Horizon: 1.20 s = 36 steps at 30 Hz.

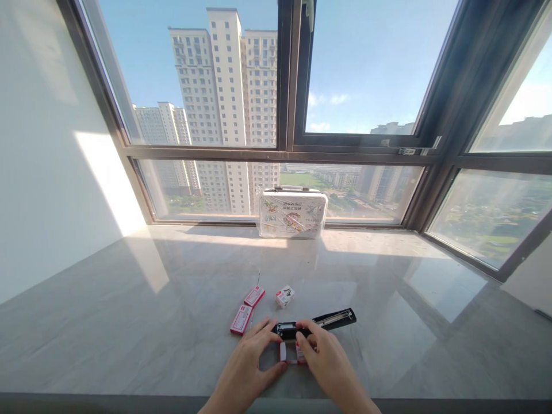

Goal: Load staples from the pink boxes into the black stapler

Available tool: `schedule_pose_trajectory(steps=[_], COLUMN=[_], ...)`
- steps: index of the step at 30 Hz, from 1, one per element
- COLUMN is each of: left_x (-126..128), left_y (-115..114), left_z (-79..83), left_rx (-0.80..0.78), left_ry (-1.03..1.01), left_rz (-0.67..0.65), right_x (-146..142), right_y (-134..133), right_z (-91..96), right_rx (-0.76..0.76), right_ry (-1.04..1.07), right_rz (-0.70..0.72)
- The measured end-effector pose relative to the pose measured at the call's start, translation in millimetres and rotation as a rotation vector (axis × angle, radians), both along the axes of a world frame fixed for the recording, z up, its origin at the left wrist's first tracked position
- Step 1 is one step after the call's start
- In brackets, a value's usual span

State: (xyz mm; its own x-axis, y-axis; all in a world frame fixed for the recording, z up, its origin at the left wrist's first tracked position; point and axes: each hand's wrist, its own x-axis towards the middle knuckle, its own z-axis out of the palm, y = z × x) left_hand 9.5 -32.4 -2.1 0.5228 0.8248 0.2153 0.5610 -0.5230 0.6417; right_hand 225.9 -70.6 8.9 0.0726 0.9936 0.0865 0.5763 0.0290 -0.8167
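Observation:
A black stapler [334, 319] lies opened out on the grey stone sill, its metal rail showing on the right-hand arm. In front of its left part is a small red-and-white staple box [283, 352], pulled open. My left hand [251, 359] has thumb and index finger around the box's left end, fingertips close to the stapler's left end. Curled over the stapler's middle, my right hand [324, 353] has thumb and index finger close together; anything between them is too small to make out. Its other fingers partly hide the red-and-white right part [299, 352] of the box.
Two red-and-white staple boxes [241, 319] lie left of the stapler, and a white box [284, 296] with a dark picture sits behind it. A white printed case [293, 215] with a handle stands against the window. The sill's front edge [107, 395] runs nearby.

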Motion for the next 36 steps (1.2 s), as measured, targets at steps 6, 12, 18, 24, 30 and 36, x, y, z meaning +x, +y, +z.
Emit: schedule_pose_trajectory(steps=[6,12,18,24,30,36], left_x=[1,1,0,1,-8,19], left_y=[3,2,0,0,-7,-20], left_z=[-3.0,-3.7,-2.9,-2.6,14.5,19.5], left_rx=[-0.015,0.001,0.003,0.025,0.077,0.127], left_ry=[0.003,-0.028,-0.041,-0.061,-0.086,0.132], left_rz=[0.012,0.022,0.036,0.027,0.082,0.091], right_x=[-29,-41,-28,-16,21,33], right_y=[22,29,12,-2,-16,-20], right_z=[-14.5,4.7,24.5,21.5,10.2,-9.9], right_rx=[-0.038,0.064,0.057,-0.066,-0.046,-0.100], right_ry=[0.302,0.187,-0.231,-0.336,-0.281,-0.348], right_rz=[-0.056,-0.016,0.100,0.143,0.027,-0.125])
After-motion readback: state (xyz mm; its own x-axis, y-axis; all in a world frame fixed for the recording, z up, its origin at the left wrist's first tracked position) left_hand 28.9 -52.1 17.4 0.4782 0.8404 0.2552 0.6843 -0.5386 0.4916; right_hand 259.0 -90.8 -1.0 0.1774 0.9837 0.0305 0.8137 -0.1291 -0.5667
